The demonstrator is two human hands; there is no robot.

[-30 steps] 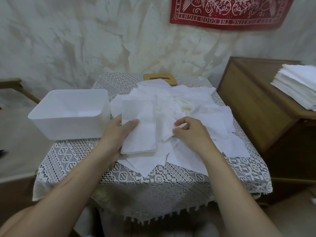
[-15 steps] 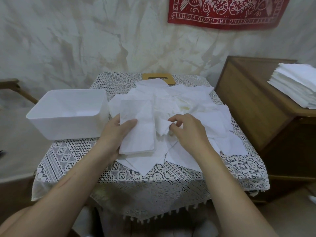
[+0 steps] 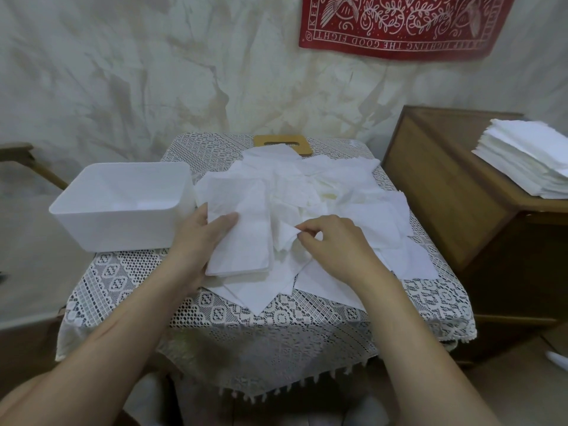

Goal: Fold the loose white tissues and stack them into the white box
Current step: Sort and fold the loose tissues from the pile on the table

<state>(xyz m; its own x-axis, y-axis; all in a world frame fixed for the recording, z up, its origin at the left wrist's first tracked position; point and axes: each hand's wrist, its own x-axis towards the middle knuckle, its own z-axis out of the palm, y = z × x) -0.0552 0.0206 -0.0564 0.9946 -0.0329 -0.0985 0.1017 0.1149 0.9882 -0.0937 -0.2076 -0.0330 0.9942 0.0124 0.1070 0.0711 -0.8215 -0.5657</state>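
A heap of loose white tissues covers the middle of the lace-covered table. On its left part lies a neat stack of folded tissues. My left hand holds that stack at its left edge, thumb on top. My right hand pinches the corner of a loose tissue just right of the stack. The white box stands on the table's left side, open, close to my left hand.
A wooden cabinet stands right of the table with a tall pile of white tissues on top. A wooden board with a slot lies at the table's far edge. A red cloth hangs on the wall.
My right hand has shifted a little left and lifted a tissue corner toward the folded stack. My left hand stays on the stack.
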